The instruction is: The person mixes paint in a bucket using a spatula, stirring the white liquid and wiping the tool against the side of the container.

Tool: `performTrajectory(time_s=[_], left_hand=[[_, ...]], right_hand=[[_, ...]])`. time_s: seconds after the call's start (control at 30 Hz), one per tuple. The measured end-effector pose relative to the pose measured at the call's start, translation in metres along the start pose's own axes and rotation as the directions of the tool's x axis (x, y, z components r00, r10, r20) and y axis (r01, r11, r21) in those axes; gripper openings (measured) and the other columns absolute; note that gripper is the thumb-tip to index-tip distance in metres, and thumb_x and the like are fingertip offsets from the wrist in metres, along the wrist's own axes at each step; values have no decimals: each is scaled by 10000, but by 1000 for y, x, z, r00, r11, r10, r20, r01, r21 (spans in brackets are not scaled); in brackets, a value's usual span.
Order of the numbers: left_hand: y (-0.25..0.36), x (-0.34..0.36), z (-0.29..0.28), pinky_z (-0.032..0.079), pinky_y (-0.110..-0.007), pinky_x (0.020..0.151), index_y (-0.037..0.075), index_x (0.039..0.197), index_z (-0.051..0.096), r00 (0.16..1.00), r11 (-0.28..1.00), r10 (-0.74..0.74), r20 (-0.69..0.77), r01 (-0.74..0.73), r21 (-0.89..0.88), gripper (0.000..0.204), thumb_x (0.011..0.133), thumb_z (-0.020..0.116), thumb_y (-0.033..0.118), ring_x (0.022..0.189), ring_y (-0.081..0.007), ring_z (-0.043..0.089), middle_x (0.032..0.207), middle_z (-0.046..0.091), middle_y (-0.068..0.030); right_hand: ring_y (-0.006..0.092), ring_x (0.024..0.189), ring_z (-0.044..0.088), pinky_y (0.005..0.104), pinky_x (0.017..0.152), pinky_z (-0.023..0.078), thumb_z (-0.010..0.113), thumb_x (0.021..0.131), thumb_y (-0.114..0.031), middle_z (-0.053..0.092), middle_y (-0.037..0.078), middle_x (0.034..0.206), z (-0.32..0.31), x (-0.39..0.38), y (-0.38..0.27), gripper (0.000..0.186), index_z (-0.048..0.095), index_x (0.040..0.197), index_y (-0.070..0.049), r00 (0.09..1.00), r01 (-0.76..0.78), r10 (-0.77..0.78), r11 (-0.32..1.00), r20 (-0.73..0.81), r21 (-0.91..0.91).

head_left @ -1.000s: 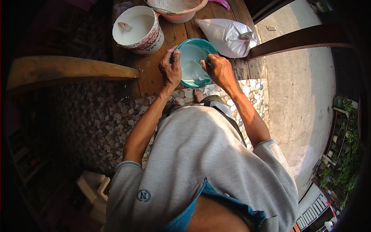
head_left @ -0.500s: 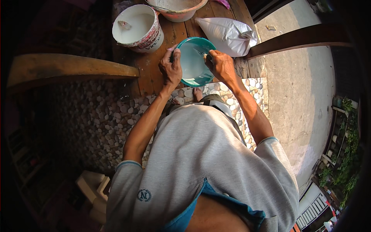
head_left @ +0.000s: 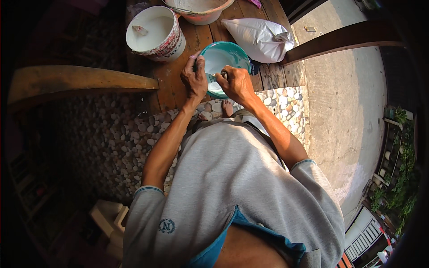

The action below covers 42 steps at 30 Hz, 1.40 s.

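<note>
A round teal bowl (head_left: 241,56) holds a milky white liquid (head_left: 216,59) near the front edge of the wooden table. My left hand (head_left: 195,79) grips the bowl's left rim, thumb on top and fingers around the outside. Over the near right part of the bowl, my right hand (head_left: 237,84) is closed round the handle of a small tool (head_left: 216,75). The tool points left into the bowl; my fingers cover most of it, so its kind is unclear.
Left of the bowl stands a white bucket (head_left: 178,47) of white liquid. A wide basin (head_left: 201,18) sits behind, with a tied white sack (head_left: 263,39) at the right. Curved wooden beams flank the table (head_left: 167,91) at left (head_left: 85,78) and right (head_left: 344,42).
My right hand has swept left and toward me across the bowl with the tool. My left hand keeps its hold on the rim.
</note>
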State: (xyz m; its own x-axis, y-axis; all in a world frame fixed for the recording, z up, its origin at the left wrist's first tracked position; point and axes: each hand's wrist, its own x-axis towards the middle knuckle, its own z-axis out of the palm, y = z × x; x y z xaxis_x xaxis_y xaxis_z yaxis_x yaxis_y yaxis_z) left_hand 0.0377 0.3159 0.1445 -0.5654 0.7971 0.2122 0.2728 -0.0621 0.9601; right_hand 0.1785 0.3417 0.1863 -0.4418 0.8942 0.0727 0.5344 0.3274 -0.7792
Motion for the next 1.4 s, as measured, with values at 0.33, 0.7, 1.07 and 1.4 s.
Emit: performTrajectory(time_s=[0.33,0.7,1.07,1.4], left_hand=[[-3,-1,-2,486,-342,707,11,1080,660,1000,1000,-2,-13,2,-4,363,957,536,329,748,-199,618,823,669,-128],[-7,-3,1,484,-344,704,10,1068,658,1000,999,23,-16,-24,-21,368,958,529,337,741,-204,615,819,666,-129],[0,-5,-1,480,-335,713,14,1073,656,1000,1000,26,11,-26,1,348,963,526,317,740,-189,596,812,654,-110],[-15,0,-7,481,-340,750,-6,1075,652,999,999,3,-52,-5,-31,341,957,520,286,784,-206,611,857,668,-137]], right_hand=[[368,632,639,439,589,502,652,824,-209,617,199,650,-14,27,28,254,601,728,21,977,122,-148,978,-151,-171],[395,568,595,438,563,462,646,807,-223,577,253,619,-2,9,11,309,610,720,71,999,-33,34,997,-14,71],[415,623,630,457,597,507,610,791,-226,601,242,631,-20,8,25,290,608,693,47,998,-25,14,983,-63,-183],[338,555,601,407,563,476,662,811,-262,598,215,621,-16,11,7,318,658,791,55,994,-50,60,993,-90,108]])
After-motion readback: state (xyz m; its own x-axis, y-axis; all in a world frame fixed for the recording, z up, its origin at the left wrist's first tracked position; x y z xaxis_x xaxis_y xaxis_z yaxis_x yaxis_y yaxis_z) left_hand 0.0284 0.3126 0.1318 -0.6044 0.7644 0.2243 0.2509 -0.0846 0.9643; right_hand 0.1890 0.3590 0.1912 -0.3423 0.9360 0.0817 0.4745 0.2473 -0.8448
